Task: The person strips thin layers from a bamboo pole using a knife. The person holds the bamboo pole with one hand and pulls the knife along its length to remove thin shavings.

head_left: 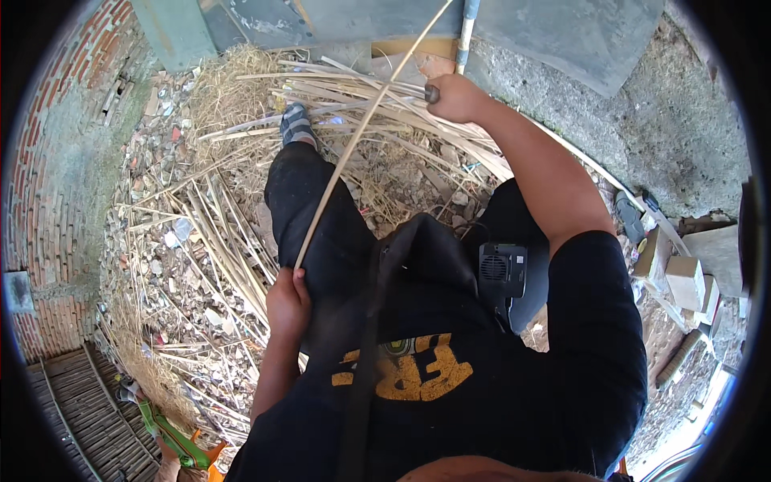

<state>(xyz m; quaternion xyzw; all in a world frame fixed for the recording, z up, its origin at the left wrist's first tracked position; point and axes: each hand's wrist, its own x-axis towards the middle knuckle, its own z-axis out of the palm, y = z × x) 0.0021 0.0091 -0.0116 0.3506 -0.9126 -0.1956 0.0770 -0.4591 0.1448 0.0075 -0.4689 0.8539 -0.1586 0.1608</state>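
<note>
A long, thin bamboo strip [351, 149] slants up across my left thigh and past the top edge of the view. Its near end is in my left hand [287, 304], closed with the thumb along the strip. My right hand [461, 98] is stretched far forward at the upper right, closed around a tool handle [433, 94]. Only the handle's dark, rounded butt shows; the rest of the tool is hidden. The strip passes to the left of this hand, apart from it. Under and beyond the strip lies a pile of split bamboo strips [337, 90].
More bamboo strips [221, 229] lie on the rubble ground left of my leg. A brick wall [56, 161] rises at left, a concrete wall [666, 120] at right. Wooden blocks [685, 281] and a sandal [629, 217] sit at right. A black fan-like device [503, 269] hangs at my waist.
</note>
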